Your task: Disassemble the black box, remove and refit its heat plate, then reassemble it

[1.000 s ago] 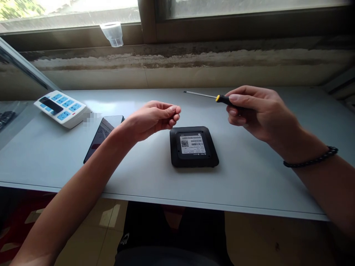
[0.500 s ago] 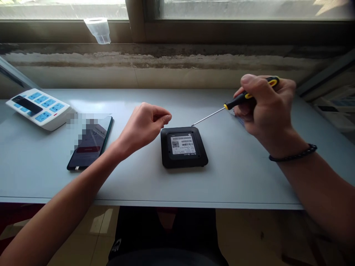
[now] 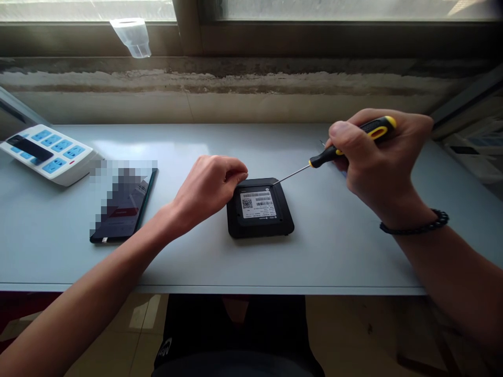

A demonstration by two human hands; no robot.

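A small black square device (image 3: 260, 226) lies on the pale table (image 3: 338, 251), underside up, with a white label and QR code. My left hand (image 3: 210, 183) rests with curled fingers on its far left corner. My right hand (image 3: 373, 157) grips a black-and-yellow screwdriver (image 3: 346, 144). The thin shaft slants down to the left, and its tip meets the far right corner of the device. A dark bead bracelet sits on my right wrist.
A phone (image 3: 121, 207) lies face up left of the device. A white power strip (image 3: 47, 152) with blue sockets sits at the far left. A clear plastic cup (image 3: 131, 35) stands on the window sill. The wall runs along the table's far edge.
My right hand turned the screwdriver from level to slanting downward and brought its tip to the device's far right corner. My left hand dropped from the air onto the device's far left corner.
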